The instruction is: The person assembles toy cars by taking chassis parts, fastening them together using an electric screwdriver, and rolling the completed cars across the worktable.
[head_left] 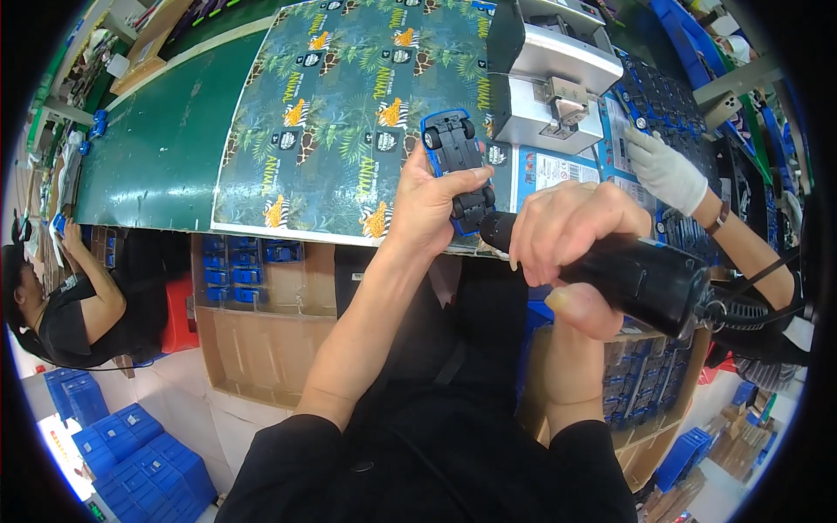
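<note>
My left hand (427,196) is closed round a blue toy car (455,144), its black underside and wheels turned up toward me, just over the table's near edge. In my right hand (580,231) is a black electric screwdriver (649,279), held lengthwise with its tip end pointing left. That tip end meets the lower part of the car's underside; the bit itself and any screw there are too small to make out. A cord runs off from the screwdriver's back end at the right.
Patterned printed sheeting (331,113) covers the green table (157,157). A metal fixture (554,105) stands at the right, near a co-worker's gloved hand (667,170) and rows of blue-black cars (663,96). Cardboard boxes (261,349) with cars sit below the edge. Another person (87,296) works at left.
</note>
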{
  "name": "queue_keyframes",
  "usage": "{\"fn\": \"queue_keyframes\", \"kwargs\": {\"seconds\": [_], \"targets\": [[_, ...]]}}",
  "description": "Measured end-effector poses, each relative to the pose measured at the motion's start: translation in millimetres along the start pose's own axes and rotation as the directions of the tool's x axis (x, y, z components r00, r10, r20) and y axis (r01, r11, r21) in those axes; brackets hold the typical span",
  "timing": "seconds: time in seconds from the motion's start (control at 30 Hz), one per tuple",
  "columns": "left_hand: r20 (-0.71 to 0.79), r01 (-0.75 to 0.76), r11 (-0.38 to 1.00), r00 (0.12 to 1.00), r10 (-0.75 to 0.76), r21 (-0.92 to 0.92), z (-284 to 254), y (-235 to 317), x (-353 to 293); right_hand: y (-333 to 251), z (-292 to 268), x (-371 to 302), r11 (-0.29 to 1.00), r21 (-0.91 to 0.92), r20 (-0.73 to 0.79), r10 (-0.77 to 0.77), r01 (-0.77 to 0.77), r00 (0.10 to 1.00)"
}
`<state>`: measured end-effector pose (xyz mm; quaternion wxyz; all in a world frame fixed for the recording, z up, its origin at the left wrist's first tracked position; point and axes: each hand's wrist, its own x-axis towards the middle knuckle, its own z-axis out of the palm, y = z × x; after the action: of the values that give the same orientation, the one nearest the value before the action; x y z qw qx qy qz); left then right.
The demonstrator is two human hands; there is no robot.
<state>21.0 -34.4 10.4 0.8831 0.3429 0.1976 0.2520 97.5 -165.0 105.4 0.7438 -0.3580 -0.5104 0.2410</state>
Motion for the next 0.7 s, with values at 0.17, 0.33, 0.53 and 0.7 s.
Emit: {"fn": "queue_keyframes", "kwargs": {"seconds": [0.17, 0.33, 0.53, 0.7], "targets": [[0.0, 0.001, 1.0, 1.0, -0.001, 0.008, 0, -1, 0, -1, 5, -5, 0.997, 0.073, -0.122, 0.026, -0.017, 0.992], [0.036, -0.023, 1.0, 0.999, 0.023, 0.002, -1, -4, -2, -3, 5, -8, 0.996, 0.084, -0.146, 0.039, -0.027, 0.989], [0.07, 0.006, 0.991, 0.998, 0.004, -0.136, -6, 3, -5, -28, -23, -5, 0.978, -0.004, -0.255, -0.202, 0.208, 0.946], [0.213, 0.114, 0.929, 0.976, -0.039, -0.351, -16, 6, 2, 2, -43, -15, 0.903, -0.427, -0.448, -0.175, -0.038, 0.877]]}}
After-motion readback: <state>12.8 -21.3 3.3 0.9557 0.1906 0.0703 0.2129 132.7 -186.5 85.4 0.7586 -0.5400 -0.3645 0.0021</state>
